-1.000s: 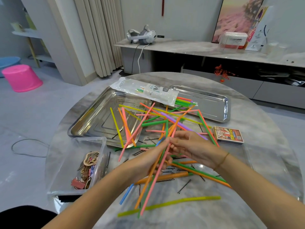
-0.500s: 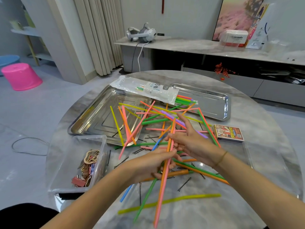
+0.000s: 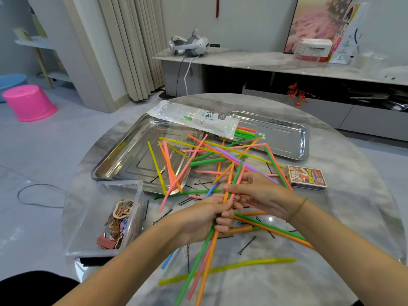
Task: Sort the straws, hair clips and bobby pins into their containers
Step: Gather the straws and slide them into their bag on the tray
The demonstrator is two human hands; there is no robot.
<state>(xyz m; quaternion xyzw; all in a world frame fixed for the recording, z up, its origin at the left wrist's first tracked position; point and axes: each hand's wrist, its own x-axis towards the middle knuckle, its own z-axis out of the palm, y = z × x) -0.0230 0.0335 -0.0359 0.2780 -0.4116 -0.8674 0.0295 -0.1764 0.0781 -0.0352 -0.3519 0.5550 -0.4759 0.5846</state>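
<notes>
Your left hand (image 3: 205, 217) is closed round a bundle of straws (image 3: 209, 259), green, orange and pink, at the middle of the table (image 3: 353, 217). Their lower ends fan out toward 6 o'clock. Your right hand (image 3: 258, 193), just at 1 o'clock of the left and touching it, has its fingers curled on the upper part of the same bundle; I cannot tell exactly which straws it pinches.

The loose straws (image 3: 212, 161) lie crossed at 12 o'clock. Some of them lie over the large steel tray (image 3: 123, 160) at 10 o'clock, others reach toward the second tray (image 3: 287, 138) at 1 o'clock. A plastic bag (image 3: 198, 118) with straws poking from its mouth lies across both trays. One yellow-green straw (image 3: 231, 267) lies alone at 6 o'clock. Bobby pins (image 3: 247, 245) are strewn flat over the table among the straws. The hair clips (image 3: 120, 219) sit in the clear box (image 3: 88, 217) at 8 o'clock. A card pack (image 3: 305, 177) rests at 2 o'clock.

These straws look very light, smooth and springy, so a loose grip will likely let them slide and splay. Hold the bundle near its middle, firmly but not hard enough to crease the tubes, and tap the ends level. Lift crossed straws from the top of the pile first. The pins look thin and flat on slick stone, so take them with your fingertips or slide them to the edge.
</notes>
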